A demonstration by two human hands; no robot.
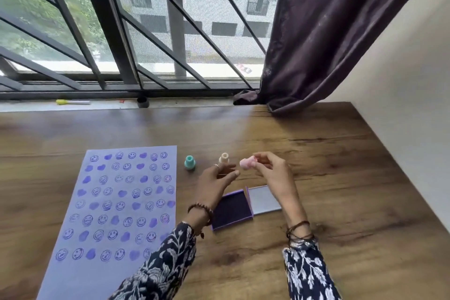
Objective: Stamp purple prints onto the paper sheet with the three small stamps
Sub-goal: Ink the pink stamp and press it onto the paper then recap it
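Observation:
A lilac paper sheet [73, 273] lies at the left of the wooden table, covered with rows of purple smiley and heart prints. To its right stand a teal stamp [190, 162] and a cream stamp [224, 158], both upright. My right hand [272, 175] holds a pink stamp [246, 162] by its fingertips, tilted sideways above the table. My left hand [215, 184] hovers with fingers spread just in front of the cream stamp, holding nothing. Below the hands the purple ink pad [232, 209] lies open, its lid [264, 200] folded out to the right.
A dark curtain [328, 31] hangs over the table's back right corner. On the window ledge behind lie a yellow-capped marker [71, 102] and a small dark cap [143, 101]. A white wall [401, 80] borders the table at the right.

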